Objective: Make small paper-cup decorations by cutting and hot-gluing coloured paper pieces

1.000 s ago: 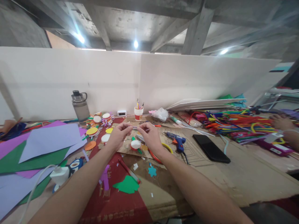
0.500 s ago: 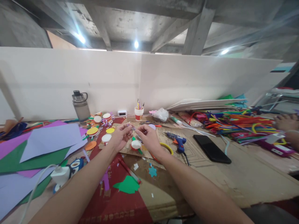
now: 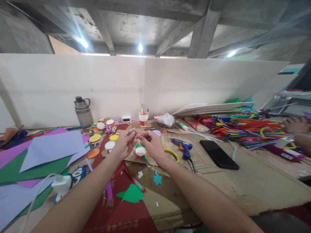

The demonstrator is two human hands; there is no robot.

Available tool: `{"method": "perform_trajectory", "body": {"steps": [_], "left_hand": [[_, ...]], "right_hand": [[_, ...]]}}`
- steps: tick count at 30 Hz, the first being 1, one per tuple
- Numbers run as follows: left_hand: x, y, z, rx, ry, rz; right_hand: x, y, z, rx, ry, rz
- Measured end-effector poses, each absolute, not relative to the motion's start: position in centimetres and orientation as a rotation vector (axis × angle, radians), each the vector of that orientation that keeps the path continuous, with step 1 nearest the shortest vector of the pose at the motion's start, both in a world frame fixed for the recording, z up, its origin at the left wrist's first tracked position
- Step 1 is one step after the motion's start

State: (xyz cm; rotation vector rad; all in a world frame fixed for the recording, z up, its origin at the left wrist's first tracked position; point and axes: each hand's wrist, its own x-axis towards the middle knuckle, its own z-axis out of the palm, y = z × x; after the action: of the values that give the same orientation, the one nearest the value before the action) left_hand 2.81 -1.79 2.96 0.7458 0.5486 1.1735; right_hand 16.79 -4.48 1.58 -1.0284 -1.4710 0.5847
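My left hand (image 3: 126,144) is closed in a pinch, with a small purplish piece (image 3: 133,130) at its fingertips, too small to name. My right hand (image 3: 153,145) meets it fingertip to fingertip, also pinched; whatever lies between its fingers is hidden. Just below both hands stands a small red-and-white round tub (image 3: 140,151) with green strips at its side. A white-topped tub (image 3: 110,145) sits left of my left hand, near a yellow disc (image 3: 113,137). Behind my right hand lies a pale lilac disc (image 3: 157,132).
A blue glue gun (image 3: 186,149), yellow tape roll (image 3: 175,154) and black phone (image 3: 218,154) lie rightward. Coloured paper sheets (image 3: 52,147) and a bottle (image 3: 83,113) are left. Pipe cleaners (image 3: 243,127) pile up at right, near another person's hand (image 3: 295,125). Green paper (image 3: 132,193) lies in front.
My fingertips have drawn closer together, and the purplish piece shows less. The whole view has shifted slightly; the things on the table stay in place.
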Motion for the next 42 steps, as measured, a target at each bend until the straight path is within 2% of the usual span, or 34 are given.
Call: {"method": "perform_trajectory", "body": {"steps": [8,13,26,35,42], "left_hand": [[2.7,-1.7,3.2,0.78,0.529,1.2],[2.2,-0.8,3.0,0.827,0.605,1.274],[0.4,-0.4,1.8,0.97,0.819,1.327],[-0.7,-0.8,1.1,1.122,0.946,1.288],[-0.6,-0.7,0.4,1.118,0.973,1.272]], "right_hand": [[16.7,-4.3,1.6,-0.966,-1.526,0.627],[18.6,-3.9,3.1,-0.988,-1.798,0.68],[23.0,-5.3,2.8,-1.853,-2.324,0.102],[24.0,-5.3,1.1,-1.932,-2.488,0.233],[24.4,-4.6,1.7,-1.809,-2.206,0.373]]}}
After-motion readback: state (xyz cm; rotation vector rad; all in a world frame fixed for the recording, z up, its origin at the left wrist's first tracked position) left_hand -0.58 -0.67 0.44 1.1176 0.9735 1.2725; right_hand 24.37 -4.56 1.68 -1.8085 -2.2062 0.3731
